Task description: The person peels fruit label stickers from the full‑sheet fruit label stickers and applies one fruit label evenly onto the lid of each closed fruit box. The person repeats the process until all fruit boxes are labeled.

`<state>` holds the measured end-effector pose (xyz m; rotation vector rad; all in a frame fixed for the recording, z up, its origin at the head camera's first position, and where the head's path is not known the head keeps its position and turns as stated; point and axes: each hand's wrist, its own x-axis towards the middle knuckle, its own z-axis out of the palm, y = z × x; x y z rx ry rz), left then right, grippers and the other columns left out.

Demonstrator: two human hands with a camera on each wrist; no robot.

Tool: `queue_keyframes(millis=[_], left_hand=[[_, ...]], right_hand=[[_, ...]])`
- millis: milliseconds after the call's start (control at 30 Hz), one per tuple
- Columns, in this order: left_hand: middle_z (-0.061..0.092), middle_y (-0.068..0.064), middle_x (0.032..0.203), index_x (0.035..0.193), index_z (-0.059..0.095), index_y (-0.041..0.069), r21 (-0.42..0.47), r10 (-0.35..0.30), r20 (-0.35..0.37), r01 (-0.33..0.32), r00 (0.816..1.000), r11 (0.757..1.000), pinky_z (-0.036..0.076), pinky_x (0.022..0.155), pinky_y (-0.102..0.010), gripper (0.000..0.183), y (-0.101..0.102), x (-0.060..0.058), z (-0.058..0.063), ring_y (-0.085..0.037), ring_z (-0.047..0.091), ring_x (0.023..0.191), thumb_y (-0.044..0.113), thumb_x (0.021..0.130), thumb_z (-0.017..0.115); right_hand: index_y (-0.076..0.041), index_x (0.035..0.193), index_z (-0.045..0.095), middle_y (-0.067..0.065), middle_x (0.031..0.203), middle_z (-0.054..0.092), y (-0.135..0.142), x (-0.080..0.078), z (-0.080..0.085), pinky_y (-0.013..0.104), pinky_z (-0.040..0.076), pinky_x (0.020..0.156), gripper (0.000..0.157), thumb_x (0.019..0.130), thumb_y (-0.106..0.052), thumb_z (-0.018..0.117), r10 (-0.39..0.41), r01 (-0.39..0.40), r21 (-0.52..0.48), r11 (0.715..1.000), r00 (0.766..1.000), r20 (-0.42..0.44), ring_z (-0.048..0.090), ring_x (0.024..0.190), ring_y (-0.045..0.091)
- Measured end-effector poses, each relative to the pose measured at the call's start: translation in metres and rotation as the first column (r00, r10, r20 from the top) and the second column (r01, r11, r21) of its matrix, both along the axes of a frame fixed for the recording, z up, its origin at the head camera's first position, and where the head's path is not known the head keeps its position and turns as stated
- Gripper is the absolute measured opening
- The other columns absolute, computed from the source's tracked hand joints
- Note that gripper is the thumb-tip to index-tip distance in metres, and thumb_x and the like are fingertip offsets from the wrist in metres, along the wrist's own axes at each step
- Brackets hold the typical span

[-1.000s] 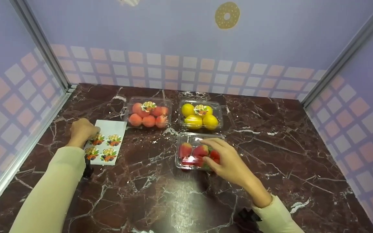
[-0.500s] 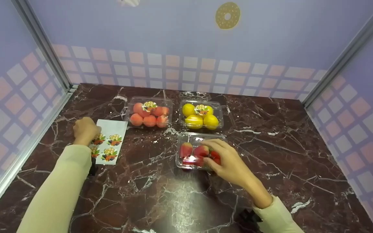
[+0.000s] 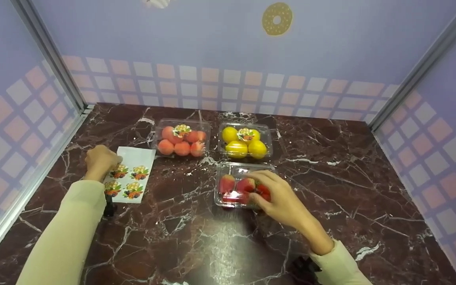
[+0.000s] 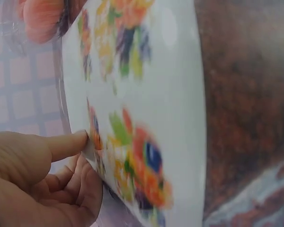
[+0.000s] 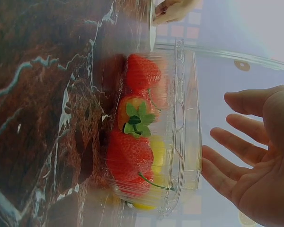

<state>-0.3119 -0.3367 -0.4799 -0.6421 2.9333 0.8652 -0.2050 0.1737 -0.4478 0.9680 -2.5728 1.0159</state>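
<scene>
At the left, my left hand [image 3: 102,161] pinches the left edge of a white sticker sheet [image 3: 137,155] printed with several fruit stickers. In the left wrist view the thumb [image 4: 68,145] lies on the sheet's edge, the curled fingers are behind it, and the sheet bows. My right hand [image 3: 281,198] hovers over a clear plastic box of strawberries [image 3: 228,184], fingers spread and relaxed. The right wrist view has its fingertips [image 5: 209,153] right by the box's lid [image 5: 193,113], with nothing in the palm. No sticker shows on this lid.
Behind stand a clear box of round red fruit [image 3: 182,148] and a clear box of lemons [image 3: 236,149], each with a fruit sticker on its lid. The dark marbled table [image 3: 180,245] is bounded by patterned panels [image 3: 212,47] at the back and sides.
My left hand shifted slightly right over the sheet half a second ago, and is now back to the left, uncovering the left stickers. The right hand and the boxes have stayed put.
</scene>
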Motion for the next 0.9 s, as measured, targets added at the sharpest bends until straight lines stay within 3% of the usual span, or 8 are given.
queue_keyframes(millis=[100, 200, 300, 400, 467, 567, 733, 900], left_hand=[[0.064, -0.033, 0.117, 0.091, 0.073, -0.004, 0.109, -0.001, 0.02, -0.002, 1.0, 0.994, 0.05, 0.102, -0.059, 0.021, -0.002, 0.006, 0.004, -0.055, 0.05, 0.12, 0.017, 0.088, 0.069], [0.04, -0.042, 0.151, 0.122, 0.067, -0.011, 0.232, 0.019, 0.035, -0.027, 0.999, 0.972, 0.037, 0.119, -0.063, 0.042, -0.002, 0.016, 0.011, -0.059, 0.031, 0.143, 0.019, 0.093, 0.074], [0.03, -0.04, 0.161, 0.132, 0.065, -0.008, 0.284, 0.03, 0.05, -0.043, 0.998, 0.958, 0.032, 0.123, -0.064, 0.047, -0.004, 0.023, 0.016, -0.059, 0.021, 0.151, 0.022, 0.098, 0.073], [0.046, -0.034, 0.151, 0.13, 0.068, -0.006, 0.275, 0.02, 0.035, -0.029, 0.999, 0.961, 0.046, 0.113, -0.056, 0.043, -0.007, 0.027, 0.017, -0.055, 0.033, 0.145, 0.024, 0.099, 0.07], [0.059, -0.028, 0.136, 0.127, 0.07, -0.005, 0.25, 0.004, -0.003, -0.003, 1.0, 0.968, 0.055, 0.096, -0.045, 0.042, -0.01, 0.029, 0.017, -0.051, 0.042, 0.137, 0.025, 0.098, 0.07], [0.074, -0.011, 0.107, 0.12, 0.074, -0.003, 0.219, -0.023, -0.067, 0.037, 0.998, 0.975, 0.052, 0.073, -0.03, 0.039, -0.013, 0.032, 0.019, -0.038, 0.058, 0.114, 0.026, 0.095, 0.07], [0.073, 0.012, 0.077, 0.119, 0.074, 0.0, 0.216, -0.082, -0.14, 0.112, 0.987, 0.97, 0.055, 0.068, -0.025, 0.035, -0.013, 0.039, 0.032, -0.009, 0.068, 0.076, 0.028, 0.098, 0.068], [0.073, 0.014, 0.079, 0.121, 0.073, -0.003, 0.25, -0.103, -0.199, 0.152, 0.974, 0.956, 0.061, 0.065, -0.022, 0.036, -0.006, 0.044, 0.048, 0.0, 0.07, 0.067, 0.026, 0.099, 0.07]], right_hand=[[-0.014, 0.144, 0.065, 0.004, 0.141, 0.066, 0.001, 0.0, 0.001, 0.043, 0.05, 0.113, 0.052, 0.094, -0.008, 0.081, -0.004, 0.004, 0.002, 1.0, 1.0, 0.011, 0.06, 0.133, 0.017], [-0.013, 0.143, 0.065, 0.003, 0.141, 0.066, 0.002, 0.0, 0.002, 0.042, 0.049, 0.114, 0.051, 0.095, -0.009, 0.08, -0.008, 0.008, 0.007, 1.0, 1.0, 0.016, 0.06, 0.133, 0.017], [-0.013, 0.143, 0.066, 0.002, 0.142, 0.066, 0.003, -0.001, 0.002, 0.042, 0.048, 0.116, 0.05, 0.095, -0.01, 0.08, -0.011, 0.011, 0.013, 1.0, 1.0, 0.015, 0.059, 0.134, 0.017], [-0.013, 0.143, 0.066, 0.001, 0.143, 0.065, 0.004, -0.001, 0.003, 0.043, 0.046, 0.117, 0.05, 0.095, -0.011, 0.08, -0.019, 0.018, 0.018, 1.0, 1.0, 0.022, 0.059, 0.135, 0.017], [-0.014, 0.143, 0.066, 0.0, 0.143, 0.065, 0.004, -0.002, 0.004, 0.043, 0.046, 0.117, 0.05, 0.095, -0.01, 0.08, -0.024, 0.024, 0.015, 1.0, 0.999, 0.026, 0.059, 0.136, 0.017], [-0.013, 0.142, 0.067, -0.001, 0.142, 0.065, 0.006, -0.003, 0.005, 0.042, 0.046, 0.117, 0.05, 0.094, -0.008, 0.08, -0.028, 0.028, 0.007, 1.0, 0.999, 0.022, 0.059, 0.136, 0.017], [-0.01, 0.14, 0.068, 0.0, 0.141, 0.066, 0.01, -0.005, 0.007, 0.041, 0.048, 0.115, 0.047, 0.094, -0.007, 0.08, -0.022, 0.022, -0.013, 1.0, 1.0, 0.003, 0.059, 0.135, 0.016], [-0.014, 0.141, 0.067, 0.0, 0.14, 0.067, 0.014, -0.006, 0.01, 0.041, 0.052, 0.11, 0.048, 0.096, -0.007, 0.079, -0.033, 0.033, -0.046, 0.998, 0.999, 0.016, 0.06, 0.132, 0.014]])
